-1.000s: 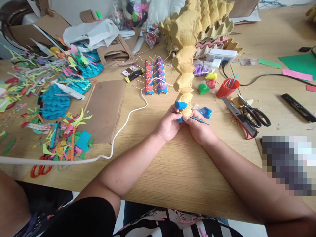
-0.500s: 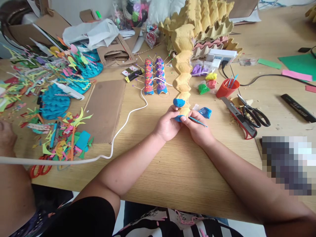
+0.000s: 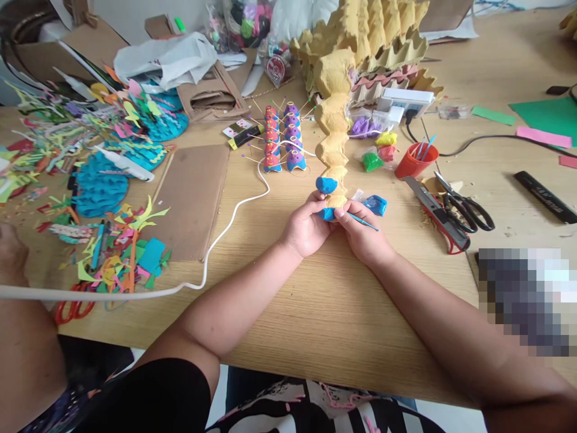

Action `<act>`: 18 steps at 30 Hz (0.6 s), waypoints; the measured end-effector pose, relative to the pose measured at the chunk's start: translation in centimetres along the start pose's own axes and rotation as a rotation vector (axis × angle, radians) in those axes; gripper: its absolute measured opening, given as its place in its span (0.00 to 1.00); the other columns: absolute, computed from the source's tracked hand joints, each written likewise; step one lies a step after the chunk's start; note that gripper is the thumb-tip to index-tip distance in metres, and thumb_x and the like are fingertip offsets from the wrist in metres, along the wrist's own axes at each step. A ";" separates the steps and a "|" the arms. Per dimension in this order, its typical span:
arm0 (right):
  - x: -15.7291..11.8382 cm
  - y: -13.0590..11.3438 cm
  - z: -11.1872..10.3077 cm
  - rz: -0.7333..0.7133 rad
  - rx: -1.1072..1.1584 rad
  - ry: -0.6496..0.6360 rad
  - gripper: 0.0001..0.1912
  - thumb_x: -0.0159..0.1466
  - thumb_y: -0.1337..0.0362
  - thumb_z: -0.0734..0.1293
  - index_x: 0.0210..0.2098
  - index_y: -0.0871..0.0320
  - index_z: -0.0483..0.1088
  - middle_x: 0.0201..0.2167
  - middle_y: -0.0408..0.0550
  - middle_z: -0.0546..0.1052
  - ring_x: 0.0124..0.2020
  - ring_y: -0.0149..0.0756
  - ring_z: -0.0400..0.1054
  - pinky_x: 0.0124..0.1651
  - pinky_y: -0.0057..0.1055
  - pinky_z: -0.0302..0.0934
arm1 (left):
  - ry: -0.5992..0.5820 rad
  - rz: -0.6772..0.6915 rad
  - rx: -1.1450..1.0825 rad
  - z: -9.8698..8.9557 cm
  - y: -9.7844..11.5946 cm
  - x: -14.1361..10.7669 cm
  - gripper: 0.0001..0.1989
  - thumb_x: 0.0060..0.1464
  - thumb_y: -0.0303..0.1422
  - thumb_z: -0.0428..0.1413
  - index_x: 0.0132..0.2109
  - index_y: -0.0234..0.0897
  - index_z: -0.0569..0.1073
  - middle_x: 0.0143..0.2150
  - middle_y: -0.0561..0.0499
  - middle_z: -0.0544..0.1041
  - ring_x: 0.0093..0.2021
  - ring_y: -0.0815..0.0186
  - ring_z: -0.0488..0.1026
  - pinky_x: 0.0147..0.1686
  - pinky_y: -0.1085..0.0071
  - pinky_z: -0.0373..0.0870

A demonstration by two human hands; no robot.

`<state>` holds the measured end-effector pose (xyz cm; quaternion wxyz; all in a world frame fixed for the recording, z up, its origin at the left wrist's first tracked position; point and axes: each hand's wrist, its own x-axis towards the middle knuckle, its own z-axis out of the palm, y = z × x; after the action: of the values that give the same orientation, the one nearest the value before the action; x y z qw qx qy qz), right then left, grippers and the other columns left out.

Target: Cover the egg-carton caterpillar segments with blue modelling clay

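Note:
A long yellow egg carton strip (image 3: 332,114) stands out away from me, its near end between my hands. Blue modelling clay (image 3: 326,185) covers part of one cup, and more blue clay lies on the nearest cup. My left hand (image 3: 307,228) is closed around the near end from the left. In my right hand (image 3: 367,237) is a thin blue clay modelling tool (image 3: 363,222), its tip pointing right; the thumb and fingers also press against the clay-covered end. Just beyond the right hand lies a packet of blue clay (image 3: 375,205).
Decorated carton caterpillars (image 3: 272,141) stand ahead, near a white cable (image 3: 237,207). At right are a red cup (image 3: 415,161), a utility knife (image 3: 444,219) and scissors (image 3: 469,210). Stacked egg trays (image 3: 374,36) stand behind. Another person's hand (image 3: 12,252) rests at far left, near paper scraps (image 3: 121,258).
The near end of the strip has tipped slightly, so more of its blue clay shows between my hands. The far end has dropped a little in view. Both hands keep their holds.

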<state>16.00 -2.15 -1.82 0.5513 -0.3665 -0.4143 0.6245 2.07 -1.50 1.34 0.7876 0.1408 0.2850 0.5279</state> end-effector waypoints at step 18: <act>-0.4 -0.8 0.1 -0.074 -0.190 -0.002 0.30 0.55 0.39 0.86 0.29 0.51 0.70 0.29 0.40 0.71 0.34 0.35 0.62 0.41 0.37 0.63 | -0.017 -0.001 -0.005 -0.4 0.0 0.3 0.07 0.62 0.30 0.67 0.40 0.43 0.75 0.43 0.54 0.82 0.43 0.64 0.80 0.52 0.64 0.73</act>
<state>16.27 -2.54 -1.09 0.5365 -0.4008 -0.4854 0.5621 1.91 -1.22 0.95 0.7905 0.1431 0.2772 0.5270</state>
